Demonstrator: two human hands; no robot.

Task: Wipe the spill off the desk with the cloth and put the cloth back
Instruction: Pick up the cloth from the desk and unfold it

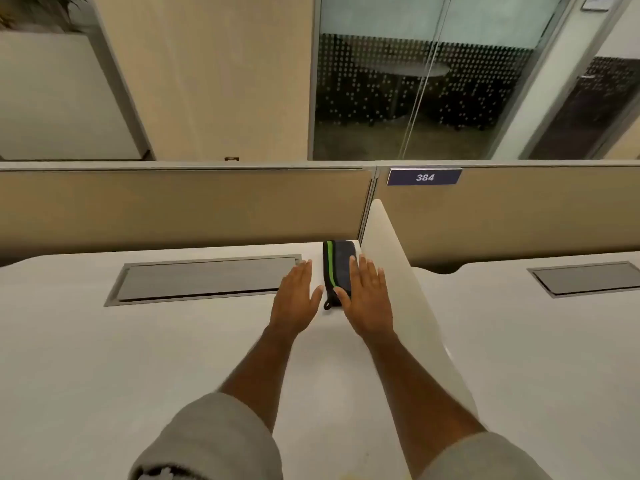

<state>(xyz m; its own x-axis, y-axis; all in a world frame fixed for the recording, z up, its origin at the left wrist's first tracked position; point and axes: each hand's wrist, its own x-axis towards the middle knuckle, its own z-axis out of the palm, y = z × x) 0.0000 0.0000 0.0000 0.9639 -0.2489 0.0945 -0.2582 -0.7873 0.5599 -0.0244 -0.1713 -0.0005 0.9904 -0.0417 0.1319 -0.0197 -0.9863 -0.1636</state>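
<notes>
A folded dark cloth (337, 263) with green stripes and a small black loop lies at the back of the white desk (138, 358), against a slanted white divider panel. My right hand (365, 299) rests flat on the cloth's right side, fingers spread, thumb touching its near end. My left hand (296, 299) lies flat and open on the desk just left of the cloth, not touching it. I see no spill on the desk surface.
A grey cable hatch (204, 278) is set into the desk left of my hands. The divider panel (398, 271) rises right of the cloth, with a second desk and hatch (585, 278) beyond. A beige partition (173, 209) with a "384" plate (424, 177) closes the back.
</notes>
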